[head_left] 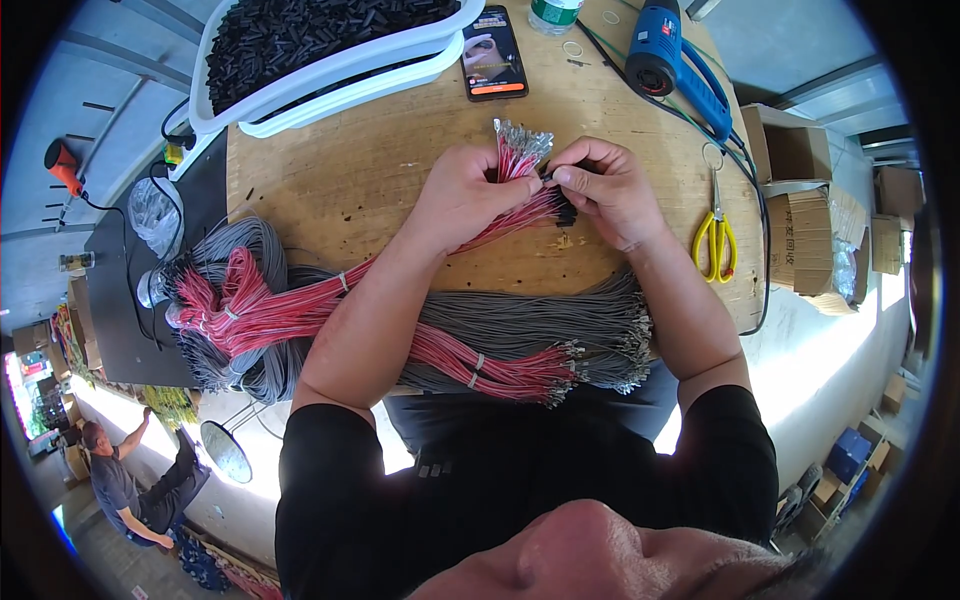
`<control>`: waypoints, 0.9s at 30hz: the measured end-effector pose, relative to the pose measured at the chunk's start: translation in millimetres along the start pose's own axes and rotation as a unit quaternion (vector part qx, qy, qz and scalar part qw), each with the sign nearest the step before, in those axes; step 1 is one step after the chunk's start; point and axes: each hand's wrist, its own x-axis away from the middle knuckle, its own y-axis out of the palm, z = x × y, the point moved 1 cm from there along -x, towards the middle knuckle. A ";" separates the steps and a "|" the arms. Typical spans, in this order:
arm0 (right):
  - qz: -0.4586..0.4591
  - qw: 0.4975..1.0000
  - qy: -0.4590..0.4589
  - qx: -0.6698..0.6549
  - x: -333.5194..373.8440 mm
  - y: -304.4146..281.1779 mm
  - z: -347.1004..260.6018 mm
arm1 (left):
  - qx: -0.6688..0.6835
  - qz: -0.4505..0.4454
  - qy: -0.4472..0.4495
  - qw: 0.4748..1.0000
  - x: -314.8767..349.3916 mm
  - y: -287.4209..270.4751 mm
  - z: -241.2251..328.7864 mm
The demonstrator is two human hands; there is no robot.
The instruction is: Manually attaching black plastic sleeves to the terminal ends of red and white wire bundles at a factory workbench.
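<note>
My left hand (470,195) is closed round a bundle of red and white wires (515,160), whose metal terminals (525,138) fan out above the fist. Close against it, my right hand (608,190) pinches a short black tube at the edge of the bundle, mostly hidden by the fingertips. Several black tubes (566,208) sit on wires just below the two hands. Under my forearms lie thick bundles of grey cables (520,315), with tied red wires (450,352) on top ending in metal terminals. More red wires (240,305) are looped at the left.
A white bin (345,95) heaped with black tubes stands back left, beside a phone (494,55) and a bottle (555,14). At the right are a blue heat gun (675,65), its cord, and yellow-handled scissors (714,240). Cardboard boxes (800,240) stand beyond. Another person (135,490) sits far left.
</note>
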 end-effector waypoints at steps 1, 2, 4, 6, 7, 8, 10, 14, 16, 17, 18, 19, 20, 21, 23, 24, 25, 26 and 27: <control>0.000 1.000 0.000 0.000 0.2 0.0 -0.1 | -0.002 -0.002 -0.001 1.000 0.1 -0.3 1.1; 0.000 1.000 -0.001 0.001 0.5 0.0 -0.2 | -0.003 -0.003 -0.002 1.000 0.0 -0.4 1.6; -0.001 1.000 -0.003 0.002 0.5 0.5 -0.1 | 0.002 -0.004 -0.004 1.000 -0.4 -0.5 -0.5; -0.006 1.000 -0.009 0.006 1.0 1.2 -0.3 | 0.007 -0.004 -0.007 1.000 -0.4 -0.5 -0.8; -0.007 1.000 -0.009 0.006 1.3 1.5 -0.5 | 0.006 -0.005 -0.014 1.000 -0.3 -0.4 -0.1; -0.006 1.000 -0.009 0.007 1.5 1.7 -0.8 | 0.006 -0.006 -0.020 1.000 -0.1 -0.3 0.2; -0.006 1.000 -0.008 0.007 1.8 2.3 -1.1 | 0.011 -0.005 -0.019 1.000 0.1 -0.1 -0.3; -0.001 1.000 -0.003 -0.001 1.0 1.6 -0.3 | -0.002 0.002 -0.007 1.000 0.3 0.5 -0.2; -0.002 1.000 -0.003 -0.004 0.7 1.8 0.3 | -0.002 0.002 -0.005 1.000 0.5 0.4 -0.2; 0.001 1.000 0.000 -0.004 0.6 2.3 0.0 | -0.002 0.002 -0.002 1.000 0.6 0.3 -0.2; 0.004 1.000 0.002 -0.003 0.9 2.7 -0.3 | -0.002 0.002 -0.002 1.000 0.6 0.4 0.1; 0.004 1.000 0.002 -0.003 1.2 2.8 -0.3 | -0.006 0.002 0.001 1.000 0.6 0.5 0.5; 0.005 1.000 0.001 -0.001 1.4 2.9 -0.3 | -0.009 0.002 0.004 1.000 0.6 0.7 0.8; 0.007 1.000 0.001 0.001 1.2 2.9 -0.1 | -0.009 0.002 0.004 1.000 0.6 0.8 0.7; 0.005 1.000 0.002 0.000 0.3 1.5 1.8 | -0.016 0.006 -0.003 1.000 0.7 1.0 0.5; 0.004 1.000 0.002 -0.001 0.0 1.1 2.4 | -0.016 0.007 -0.003 1.000 0.7 0.8 0.4; 0.004 1.000 0.002 -0.001 0.0 1.4 2.3 | -0.018 0.006 -0.004 1.000 0.8 0.6 0.4; 0.004 1.000 0.002 0.001 0.1 2.0 1.9 | -0.020 0.005 -0.005 1.000 0.8 0.4 0.3; 0.003 1.000 0.002 0.003 0.3 2.4 1.5 | -0.020 0.006 -0.005 1.000 0.6 0.3 0.0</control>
